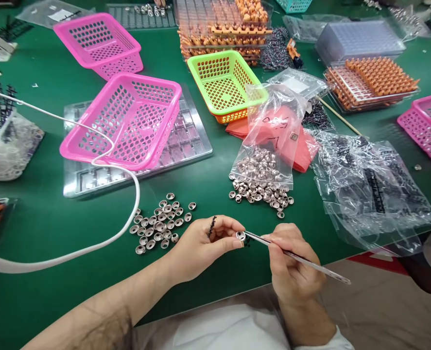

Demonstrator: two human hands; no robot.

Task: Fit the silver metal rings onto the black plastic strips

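Observation:
My left hand (200, 248) is closed, pinching a small round metal cup (240, 236) with a hole in it between thumb and fingertips. A strip of black beads or small parts (212, 227) lies across the fingers of that hand. My right hand (295, 262) grips a thin clear rod like a pen or brush (310, 265), its tip touching or very near the cup. Small black bits show just behind the tip, too small to name. Left of my left hand lies a spread of similar metal cups (159, 226). Beyond my hands, more cups (261, 182) spill from a clear plastic bag (273, 131).
Pink baskets (128, 121) sit on a clear tray (197, 131) at left, with a white cable (137, 194) running across. A green basket (226, 87), orange parts in trays (381, 78), a red cloth (302, 150) and plastic bags (368, 189) lie beyond and right.

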